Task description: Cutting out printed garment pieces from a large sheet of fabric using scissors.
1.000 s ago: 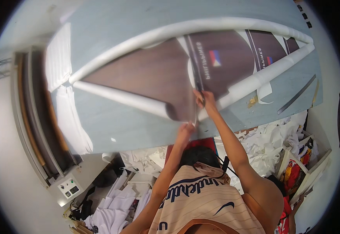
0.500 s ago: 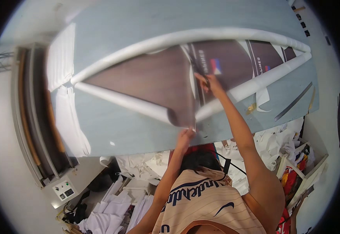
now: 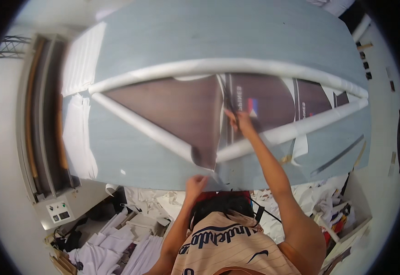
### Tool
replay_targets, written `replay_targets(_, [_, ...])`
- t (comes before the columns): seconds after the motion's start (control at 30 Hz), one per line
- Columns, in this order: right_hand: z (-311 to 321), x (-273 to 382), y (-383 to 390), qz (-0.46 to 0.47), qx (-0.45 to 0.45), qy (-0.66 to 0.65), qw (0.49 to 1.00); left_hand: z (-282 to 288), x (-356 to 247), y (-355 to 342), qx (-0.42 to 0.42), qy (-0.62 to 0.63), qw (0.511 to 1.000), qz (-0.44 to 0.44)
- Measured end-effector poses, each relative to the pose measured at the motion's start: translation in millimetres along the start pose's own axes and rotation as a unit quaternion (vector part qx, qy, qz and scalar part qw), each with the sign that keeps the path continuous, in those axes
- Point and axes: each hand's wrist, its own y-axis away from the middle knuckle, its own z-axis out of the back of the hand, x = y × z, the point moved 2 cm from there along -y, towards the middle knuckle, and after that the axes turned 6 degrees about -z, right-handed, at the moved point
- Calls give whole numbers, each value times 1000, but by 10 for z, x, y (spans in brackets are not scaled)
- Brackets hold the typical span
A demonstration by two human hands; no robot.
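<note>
The right hand (image 3: 240, 123), fingers closed around the scissors (image 3: 228, 96), overlies the dark fabric (image 3: 172, 110) on the surface (image 3: 172, 32), blades toward 11–12 o'clock; the left hand (image 3: 196, 184), its hold indeterminable, lies at 7 o'clock.

Left of the blue-grey table (image 3: 264, 39) stands a long, pale-framed unit (image 3: 47, 114) with a small control panel (image 3: 59, 212); right of the table rises a pale wall (image 3: 387, 137); white scraps (image 3: 305, 195) heap below the table's near edge.
</note>
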Motion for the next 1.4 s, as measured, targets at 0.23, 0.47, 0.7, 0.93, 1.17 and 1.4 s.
replay_targets(0.23, [610, 199, 17, -59, -26, 31, 997, -152, -2982, -1685, -164, -258, 846, -438])
replay_targets(0.47, [507, 309, -203, -81, 53, -30, 995, -187, -3249, -3474, -177, -454, 739, -464])
replay_targets(0.7, [490, 388, -236, -82, 48, -39, 995, -123, -3290, -3564, -204, -413, 778, -427])
replay_targets(0.93, [641, 348, -410, -63, 36, 7, 997, -737, -2773, -2860, -173, -384, 842, -336])
replay_targets(1.17, [780, 439, -575, -41, 76, 58, 995, -779, -2577, -2783, -211, -365, 845, -328])
replay_targets(1.4, [962, 868, -701, -66, 125, 129, 982, -716, -2605, -2696, -222, -341, 850, -334])
